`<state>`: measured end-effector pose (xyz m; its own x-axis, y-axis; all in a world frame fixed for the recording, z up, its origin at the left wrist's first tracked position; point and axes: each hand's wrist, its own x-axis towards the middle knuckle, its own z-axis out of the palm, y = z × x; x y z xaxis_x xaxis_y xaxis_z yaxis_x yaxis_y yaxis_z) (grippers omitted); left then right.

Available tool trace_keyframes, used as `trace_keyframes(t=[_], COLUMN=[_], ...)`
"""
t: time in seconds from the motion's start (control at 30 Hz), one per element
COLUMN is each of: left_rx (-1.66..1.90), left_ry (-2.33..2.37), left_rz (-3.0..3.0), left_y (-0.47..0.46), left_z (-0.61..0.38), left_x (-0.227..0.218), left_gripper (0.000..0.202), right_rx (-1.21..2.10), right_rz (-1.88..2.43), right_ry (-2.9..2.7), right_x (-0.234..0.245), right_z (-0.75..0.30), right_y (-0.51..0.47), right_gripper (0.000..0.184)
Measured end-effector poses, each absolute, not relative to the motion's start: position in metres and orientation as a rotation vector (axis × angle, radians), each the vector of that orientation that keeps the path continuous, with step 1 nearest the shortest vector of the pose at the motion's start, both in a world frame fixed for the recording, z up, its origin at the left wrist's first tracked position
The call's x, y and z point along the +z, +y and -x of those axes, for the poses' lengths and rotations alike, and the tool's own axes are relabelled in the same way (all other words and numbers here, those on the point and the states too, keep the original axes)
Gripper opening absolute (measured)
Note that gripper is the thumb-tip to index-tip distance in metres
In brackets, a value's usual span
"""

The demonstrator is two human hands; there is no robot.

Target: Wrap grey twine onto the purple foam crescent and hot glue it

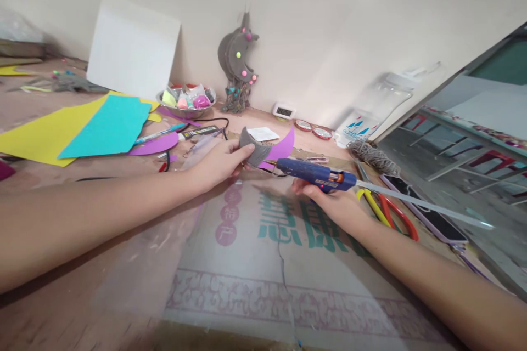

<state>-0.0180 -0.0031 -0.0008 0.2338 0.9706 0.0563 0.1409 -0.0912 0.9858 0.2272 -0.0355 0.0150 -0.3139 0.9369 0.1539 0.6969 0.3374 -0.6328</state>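
My left hand pinches a grey curved cardboard piece and holds it on the table. My right hand grips a blue hot glue gun, its nozzle pointing left at the grey piece. A clear glue stick sticks out of the gun's back to the right. A purple crescent of paper lies just behind the grey piece. Both hands rest over a flattened printed cardboard sheet.
Yellow and turquoise paper sheets lie at the left. A metal bowl of coloured bits and a grey moon ornament stand by the wall. Red-handled scissors, a phone and twine lie right.
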Motion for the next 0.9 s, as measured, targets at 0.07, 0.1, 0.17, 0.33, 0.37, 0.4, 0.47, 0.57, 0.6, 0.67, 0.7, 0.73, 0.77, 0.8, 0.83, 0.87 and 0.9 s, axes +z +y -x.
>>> trace_keyframes(t=[0.07, 0.1, 0.17, 0.33, 0.37, 0.4, 0.47, 0.57, 0.6, 0.67, 0.7, 0.73, 0.77, 0.8, 0.83, 0.87, 0.9], left_rx=[1.031, 1.037, 1.044, 1.029, 1.025, 1.022, 1.007, 0.998, 0.998, 1.000, 1.000, 1.000, 0.999, 0.996, 0.992, 0.988, 0.985], left_ry=[1.100, 1.094, 1.098, 1.155, 1.160, 1.167, 1.188, 1.197, 1.190, 1.177, 1.176, 1.176, 1.176, 1.176, 1.175, 1.174, 1.175], left_rz=[-1.472, -1.472, -1.472, -1.500, -1.512, -1.522, -1.529, -1.525, -1.523, -1.522, -1.522, -1.525, -1.528, -1.530, -1.531, -1.529, -1.525], left_y=[-0.003, -0.004, -0.005, -0.005, -0.006, -0.006, -0.008, -0.010, -0.010, -0.010, -0.009, -0.009, -0.008, -0.008, -0.008, -0.007, -0.007], left_z=[0.018, 0.018, 0.017, 0.017, 0.017, 0.017, 0.017, 0.016, 0.016, 0.017, 0.017, 0.017, 0.017, 0.017, 0.017, 0.017, 0.017], left_x=[-0.001, -0.001, 0.001, 0.006, 0.006, 0.007, 0.009, 0.011, 0.011, 0.010, 0.009, 0.009, 0.009, 0.008, 0.008, 0.008, 0.008], left_gripper=[0.031, 0.030, 0.027, 0.024, 0.025, 0.025, 0.026, 0.026, 0.026, 0.025, 0.025, 0.025, 0.025, 0.024, 0.024, 0.023, 0.023], right_rx=[0.690, 0.714, 0.730, 0.642, 0.627, 0.605, 0.557, 0.535, 0.541, 0.548, 0.549, 0.553, 0.567, 0.583, 0.598, 0.605, 0.597], right_rz=[1.422, 1.425, 1.446, 1.550, 1.578, 1.600, 1.608, 1.541, 1.520, 1.509, 1.514, 1.519, 1.520, 1.513, 1.500, 1.489, 1.480], right_ry=[-2.106, -2.107, -2.103, -2.081, -2.079, -2.076, -2.073, -2.068, -2.065, -2.047, -2.036, -2.023, -2.014, -2.007, -2.007, -2.011, -2.018], right_x=[0.015, 0.015, 0.017, 0.016, 0.014, 0.013, 0.010, 0.009, 0.009, 0.011, 0.012, 0.013, 0.013, 0.013, 0.013, 0.013, 0.012], right_z=[-0.224, -0.222, -0.220, -0.223, -0.225, -0.226, -0.227, -0.225, -0.224, -0.221, -0.219, -0.218, -0.217, -0.216, -0.216, -0.216, -0.216], right_y=[-0.036, -0.036, -0.037, -0.033, -0.032, -0.031, -0.030, -0.030, -0.031, -0.033, -0.034, -0.034, -0.035, -0.036, -0.036, -0.036, -0.036], right_gripper=[0.023, 0.023, 0.024, 0.031, 0.032, 0.033, 0.032, 0.029, 0.029, 0.027, 0.027, 0.027, 0.026, 0.026, 0.025, 0.025, 0.026])
